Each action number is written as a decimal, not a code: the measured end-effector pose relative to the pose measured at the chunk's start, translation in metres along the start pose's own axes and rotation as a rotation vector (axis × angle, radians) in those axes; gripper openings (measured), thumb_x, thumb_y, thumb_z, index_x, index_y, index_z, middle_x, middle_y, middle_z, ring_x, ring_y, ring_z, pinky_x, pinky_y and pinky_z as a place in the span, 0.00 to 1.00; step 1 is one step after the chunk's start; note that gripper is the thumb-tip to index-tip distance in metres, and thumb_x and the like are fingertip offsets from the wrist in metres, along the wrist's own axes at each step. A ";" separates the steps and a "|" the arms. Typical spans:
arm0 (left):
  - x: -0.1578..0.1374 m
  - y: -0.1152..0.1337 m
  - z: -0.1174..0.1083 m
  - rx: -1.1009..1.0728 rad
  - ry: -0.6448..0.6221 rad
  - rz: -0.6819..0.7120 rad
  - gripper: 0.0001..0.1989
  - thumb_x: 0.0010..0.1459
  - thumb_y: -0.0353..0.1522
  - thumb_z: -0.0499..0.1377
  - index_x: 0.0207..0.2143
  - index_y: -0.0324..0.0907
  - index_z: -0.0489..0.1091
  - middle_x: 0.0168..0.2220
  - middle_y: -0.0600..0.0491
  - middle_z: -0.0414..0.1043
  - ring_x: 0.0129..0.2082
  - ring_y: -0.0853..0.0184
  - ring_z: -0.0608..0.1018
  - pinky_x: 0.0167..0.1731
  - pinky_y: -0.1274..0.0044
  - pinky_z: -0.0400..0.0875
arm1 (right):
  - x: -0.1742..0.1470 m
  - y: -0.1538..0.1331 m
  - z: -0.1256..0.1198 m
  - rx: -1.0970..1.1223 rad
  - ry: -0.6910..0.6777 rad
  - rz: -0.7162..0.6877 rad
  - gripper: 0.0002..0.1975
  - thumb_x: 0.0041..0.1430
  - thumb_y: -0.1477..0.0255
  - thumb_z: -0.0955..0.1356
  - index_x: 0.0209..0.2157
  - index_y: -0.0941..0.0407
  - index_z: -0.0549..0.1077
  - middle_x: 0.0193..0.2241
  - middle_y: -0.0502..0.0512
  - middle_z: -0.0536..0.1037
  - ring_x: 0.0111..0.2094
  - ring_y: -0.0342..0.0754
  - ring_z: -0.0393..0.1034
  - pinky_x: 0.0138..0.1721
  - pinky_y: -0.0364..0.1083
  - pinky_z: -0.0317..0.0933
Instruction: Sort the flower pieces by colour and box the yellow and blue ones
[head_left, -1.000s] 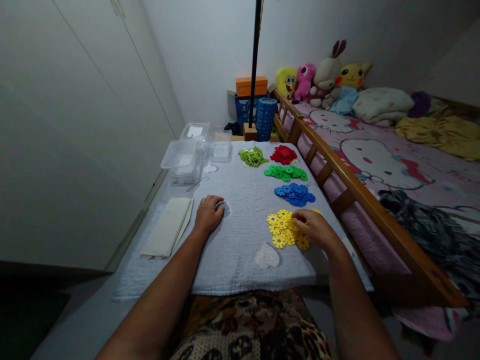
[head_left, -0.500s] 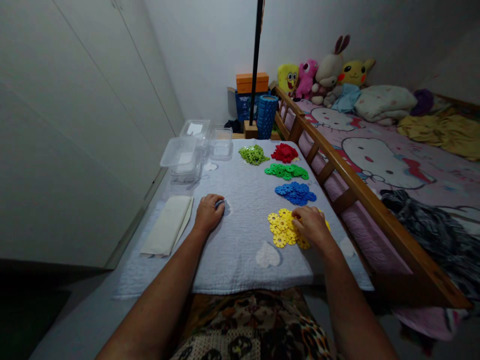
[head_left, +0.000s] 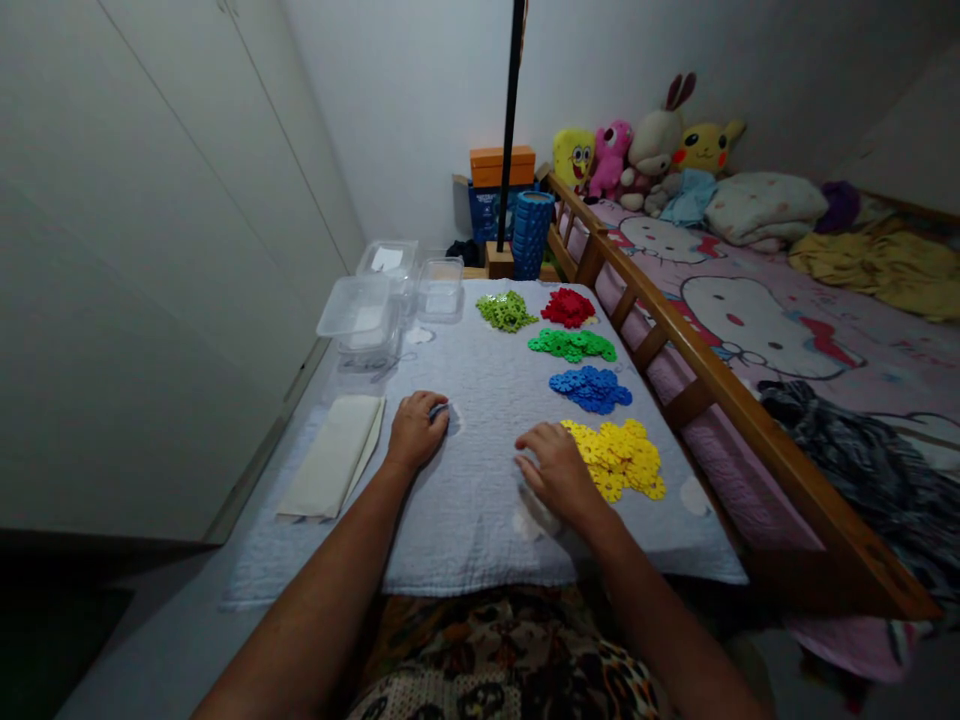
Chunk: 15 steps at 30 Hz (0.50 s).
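Note:
My left hand (head_left: 418, 430) rests on the pale tablecloth (head_left: 480, 385), fingers loosely bent, with a gap between thumb and forefinger; I see no object in it. To the right, my right hand (head_left: 556, 468) is over the cloth at the left edge of a pile of yellow flower-shaped discs (head_left: 622, 458). Its thumb and fingers are apart with nothing visible between them, and the wrist and hand cover part of the pile's left side. Beyond lie piles of blue discs (head_left: 591, 388), green discs (head_left: 572, 345), red pieces (head_left: 568, 307) and light green pieces (head_left: 506, 311).
A folded cream cloth (head_left: 334, 455) lies left of my left hand. Clear plastic boxes (head_left: 441, 285) and a clear lid (head_left: 354, 306) stand at the far left. A wooden bed rail (head_left: 697, 385) runs along the right side. A black pole (head_left: 510, 130) rises behind the table.
My right hand has moved left off the yellow discs, leaving more of the pile showing, spread further right than before. My left hand has stayed in place.

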<state>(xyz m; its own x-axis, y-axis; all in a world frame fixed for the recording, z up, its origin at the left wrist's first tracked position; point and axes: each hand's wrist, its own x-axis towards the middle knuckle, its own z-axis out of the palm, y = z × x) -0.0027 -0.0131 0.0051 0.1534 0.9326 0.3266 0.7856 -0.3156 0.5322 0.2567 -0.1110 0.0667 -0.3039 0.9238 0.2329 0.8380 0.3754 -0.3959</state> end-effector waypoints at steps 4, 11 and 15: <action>0.000 0.000 0.000 0.004 -0.004 -0.003 0.12 0.59 0.34 0.56 0.42 0.41 0.75 0.44 0.45 0.75 0.47 0.55 0.73 0.53 0.64 0.66 | 0.011 -0.028 0.030 0.050 -0.084 -0.043 0.06 0.61 0.75 0.69 0.41 0.56 0.75 0.42 0.57 0.75 0.46 0.52 0.64 0.50 0.50 0.58; 0.001 0.004 0.002 0.032 0.006 -0.008 0.10 0.59 0.33 0.56 0.41 0.43 0.75 0.44 0.46 0.75 0.47 0.56 0.73 0.53 0.64 0.66 | 0.014 -0.038 0.058 0.002 -0.091 -0.023 0.03 0.63 0.74 0.69 0.39 0.55 0.75 0.42 0.55 0.74 0.46 0.51 0.62 0.49 0.49 0.57; 0.001 0.003 0.003 0.033 0.009 -0.015 0.10 0.59 0.32 0.57 0.41 0.44 0.75 0.44 0.47 0.75 0.47 0.56 0.73 0.53 0.65 0.66 | 0.012 -0.041 0.068 -0.038 -0.032 -0.009 0.02 0.63 0.73 0.68 0.38 0.54 0.73 0.42 0.55 0.73 0.45 0.51 0.62 0.47 0.50 0.56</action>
<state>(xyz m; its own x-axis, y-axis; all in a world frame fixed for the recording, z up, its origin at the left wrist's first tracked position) 0.0018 -0.0126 0.0048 0.1363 0.9354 0.3264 0.8072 -0.2959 0.5108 0.1876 -0.1099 0.0252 -0.3250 0.9227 0.2075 0.8519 0.3809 -0.3594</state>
